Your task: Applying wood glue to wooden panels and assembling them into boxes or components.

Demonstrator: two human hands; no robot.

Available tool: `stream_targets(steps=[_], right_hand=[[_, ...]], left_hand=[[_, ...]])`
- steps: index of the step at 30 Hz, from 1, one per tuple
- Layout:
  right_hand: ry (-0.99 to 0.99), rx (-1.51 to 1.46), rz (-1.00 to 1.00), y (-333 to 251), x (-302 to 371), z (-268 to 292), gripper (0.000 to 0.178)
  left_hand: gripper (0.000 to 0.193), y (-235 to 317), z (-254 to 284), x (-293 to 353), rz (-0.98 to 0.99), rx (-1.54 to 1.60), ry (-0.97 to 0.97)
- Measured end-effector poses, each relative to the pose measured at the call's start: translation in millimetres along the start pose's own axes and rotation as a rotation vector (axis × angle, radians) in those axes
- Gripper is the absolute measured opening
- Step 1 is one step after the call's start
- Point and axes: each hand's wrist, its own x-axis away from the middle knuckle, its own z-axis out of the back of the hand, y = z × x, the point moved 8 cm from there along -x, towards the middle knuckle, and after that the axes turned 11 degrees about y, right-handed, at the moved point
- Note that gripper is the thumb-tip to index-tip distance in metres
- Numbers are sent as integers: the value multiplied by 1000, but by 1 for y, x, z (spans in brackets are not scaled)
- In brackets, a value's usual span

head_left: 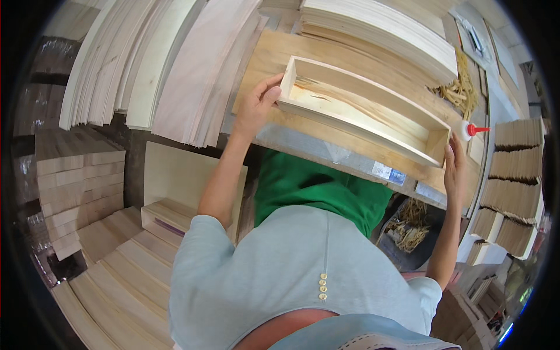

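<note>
A long, shallow wooden box [364, 109] with an open top lies slantwise over a wooden work board [274, 51]. Its inside bottom shows brown grain streaks. My left hand [257, 106] grips the short left end, thumb at the near corner. Around the right end closes my right hand [455, 163], its fingers along the outer face. Just beyond that end is a white glue bottle [468, 130] with a red nozzle, apart from my fingers.
Stacked thin boards [379, 29] stand behind the box, beside a tangle of rubber bands [464, 84]. Tall panels [192, 76] lean at left above finished-looking boxes [128, 274]. Small wooden pieces [513, 169] are piled at right. A dark bin [408, 230] sits below the table edge.
</note>
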Motion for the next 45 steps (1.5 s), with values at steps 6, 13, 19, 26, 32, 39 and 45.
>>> stream_targets(steps=[6,13,19,26,32,39,45], right_hand=[[-111,426,650,-85,-34,-49,45],[-739,320,375,-56,-75,-105,32],[-810,216,382,-126,-14,-89,22],[-920,128,756,-247,138,-223,26],[-1112,-220,900,-341,321,-359,25],[-997,-96,1092,-338,480,-443,14],[-1076,-146,1113,-315,536,-459,18]], left_hand=[[25,-43,40,65,-130,41,553],[26,-33,18,173,-59,-84,444],[25,-32,-7,234,-8,-155,196],[24,-59,28,287,76,-335,305],[29,-84,79,350,115,-409,575],[36,-142,121,424,240,-304,791],[35,-157,127,423,207,-223,771]])
